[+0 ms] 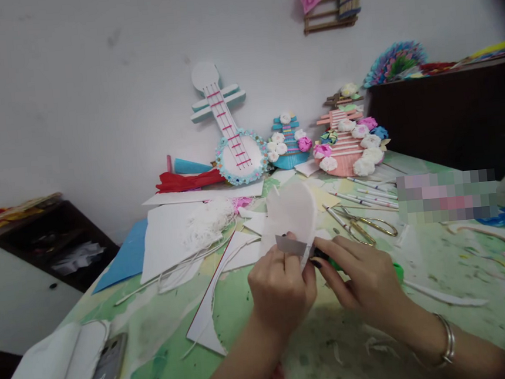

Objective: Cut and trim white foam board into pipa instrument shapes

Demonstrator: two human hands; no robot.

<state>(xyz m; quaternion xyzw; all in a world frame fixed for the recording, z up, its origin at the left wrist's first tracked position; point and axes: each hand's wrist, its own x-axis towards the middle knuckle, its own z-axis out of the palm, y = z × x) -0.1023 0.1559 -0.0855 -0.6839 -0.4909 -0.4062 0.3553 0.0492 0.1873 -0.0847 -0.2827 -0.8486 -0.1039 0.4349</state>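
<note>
A white, round-edged piece of foam board (296, 209) stands tilted above the table, gripped at its lower part by my left hand (281, 290). My right hand (366, 274) is closed around a utility knife with a green handle (399, 272). Its wide grey blade (291, 245) reaches left across the board, over the fingers of my left hand. Where the blade meets the board's edge is partly hidden by my fingers. Just beyond my right hand lie gold-handled scissors (366, 227) and several pens (375, 199).
White board offcuts (217, 296) and cord (154, 283) litter the green-stained table. Behind stand a white paper-craft lute (230, 132), a small blue one (290, 145) and a pink one with flowers (348, 145). A phone (111, 367) lies under papers at the near left.
</note>
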